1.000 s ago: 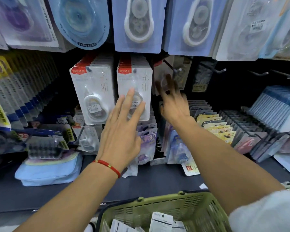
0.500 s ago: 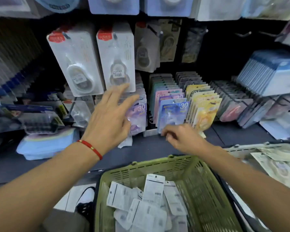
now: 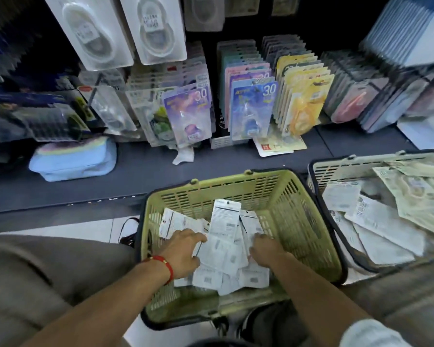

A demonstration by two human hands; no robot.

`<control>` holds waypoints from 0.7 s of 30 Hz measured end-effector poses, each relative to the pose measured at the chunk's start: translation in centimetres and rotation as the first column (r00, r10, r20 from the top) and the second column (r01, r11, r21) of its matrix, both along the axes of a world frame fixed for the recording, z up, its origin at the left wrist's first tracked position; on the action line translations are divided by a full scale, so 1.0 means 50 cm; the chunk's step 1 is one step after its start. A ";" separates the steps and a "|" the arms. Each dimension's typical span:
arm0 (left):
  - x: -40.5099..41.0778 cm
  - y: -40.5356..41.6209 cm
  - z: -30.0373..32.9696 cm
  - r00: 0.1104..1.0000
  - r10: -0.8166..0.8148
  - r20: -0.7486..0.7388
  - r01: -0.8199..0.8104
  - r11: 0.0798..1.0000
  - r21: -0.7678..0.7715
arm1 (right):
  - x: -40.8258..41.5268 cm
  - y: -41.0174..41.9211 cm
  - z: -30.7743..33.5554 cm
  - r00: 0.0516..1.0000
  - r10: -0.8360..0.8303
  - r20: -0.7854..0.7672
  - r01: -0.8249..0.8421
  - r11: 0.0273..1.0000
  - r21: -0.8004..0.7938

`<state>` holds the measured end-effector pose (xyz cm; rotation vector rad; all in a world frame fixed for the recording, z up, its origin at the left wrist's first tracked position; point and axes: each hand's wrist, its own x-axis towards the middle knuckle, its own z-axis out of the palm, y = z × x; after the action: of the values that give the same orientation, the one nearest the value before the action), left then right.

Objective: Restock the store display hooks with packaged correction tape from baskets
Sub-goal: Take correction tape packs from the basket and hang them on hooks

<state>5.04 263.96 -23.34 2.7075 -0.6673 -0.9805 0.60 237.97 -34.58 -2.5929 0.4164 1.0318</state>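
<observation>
At the far left a pale blue pouch (image 3: 73,160) lies on the dark shelf (image 3: 135,176), under blurred hanging packs. Above it, two large white blister packs (image 3: 125,28) hang side by side from the display. Along the back of the shelf stand rows of smaller carded packs: a purple one (image 3: 188,116), a blue one (image 3: 252,108) just beside it, then a yellow one (image 3: 302,108). Below, in the middle, a green basket (image 3: 286,196) sits in front of the shelf, holding a loose pile of white correction tape packs (image 3: 223,246) lying back side up. The left hand (image 3: 182,251), with a red bracelet (image 3: 164,265) at the wrist, lies palm down on the left side of that pile, fingers bent over the packs and touching them; whether they pinch one cannot be told. The right hand (image 3: 264,249) rests on the right side of the same pile, its fingers curled down among the packs, and its grasp cannot be made out either. One pack (image 3: 224,219) stands tilted up between the two hands. To the right, touching the green basket, a pale basket (image 3: 336,169) holds more flat packs, white and yellowish.
</observation>
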 end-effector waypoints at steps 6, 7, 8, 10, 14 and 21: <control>0.016 -0.019 -0.002 0.976 0.201 -0.084 -0.210 0.971 -0.111 | 0.016 -0.043 0.082 0.876 -0.449 0.177 0.443 0.893 0.077; 0.014 -0.025 -0.001 0.961 0.247 -0.122 -0.263 0.955 -0.137 | 0.015 -0.059 0.106 0.806 -0.558 0.197 0.541 0.830 0.139; 0.013 -0.032 -0.002 0.941 0.295 -0.167 -0.321 0.934 -0.159 | 0.013 -0.073 0.129 0.734 -0.644 0.213 0.614 0.765 0.197; 0.007 -0.050 0.000 0.870 0.397 -0.294 -0.462 0.864 -0.199 | 0.004 -0.079 0.169 0.544 -0.818 0.186 0.715 0.568 0.407; -0.010 -0.082 0.020 0.588 0.438 -0.681 -0.770 0.560 -0.305 | -0.002 0.027 0.227 0.518 -0.838 -0.170 0.615 0.227 0.755; 0.026 -0.048 0.040 0.528 0.592 -0.609 -0.842 0.271 -0.467 | 0.041 0.127 0.143 0.691 -0.718 -0.086 0.543 0.437 0.717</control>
<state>6.32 261.53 -21.32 1.6723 0.2953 -0.6266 2.62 244.33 -27.44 -1.5811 0.7086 0.4406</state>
